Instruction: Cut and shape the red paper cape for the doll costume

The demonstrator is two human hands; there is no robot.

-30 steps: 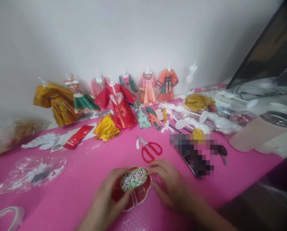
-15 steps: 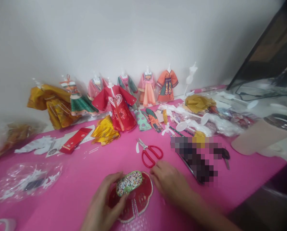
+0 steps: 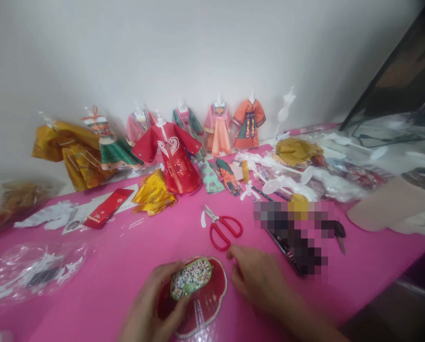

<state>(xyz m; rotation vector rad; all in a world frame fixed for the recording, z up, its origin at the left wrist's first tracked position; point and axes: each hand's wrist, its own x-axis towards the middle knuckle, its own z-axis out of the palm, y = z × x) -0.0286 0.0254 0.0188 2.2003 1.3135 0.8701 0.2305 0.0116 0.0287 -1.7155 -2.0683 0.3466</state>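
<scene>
My left hand (image 3: 158, 299) holds a green-rimmed oval case (image 3: 191, 278) covered with multicoloured speckles, fingers on its left end and thumb along its lower edge. Beneath the case lies a red piece (image 3: 215, 294) with a pale beaded border, partly hidden by the case and the hand. My right hand (image 3: 251, 275) rests on the pink mat just right of the red piece, its fingers curled; whether anything is between the fingertips is too small to tell. Red-handled scissors (image 3: 221, 228) lie right above the right fingertips, with a small white strip (image 3: 203, 219) beside the blades.
Small dressed forms, including one in a red robe (image 3: 173, 159), stand along the wall. Yellow cloth (image 3: 155, 194) and a red packet (image 3: 108, 207) lie at left, near a clear bag (image 3: 37, 270). At right are a phone (image 3: 290, 247) and a beige cup (image 3: 386, 204).
The view has shifted slightly. The oval case has tilted a little in my left hand, and my right hand has drawn slightly away from the red piece.
</scene>
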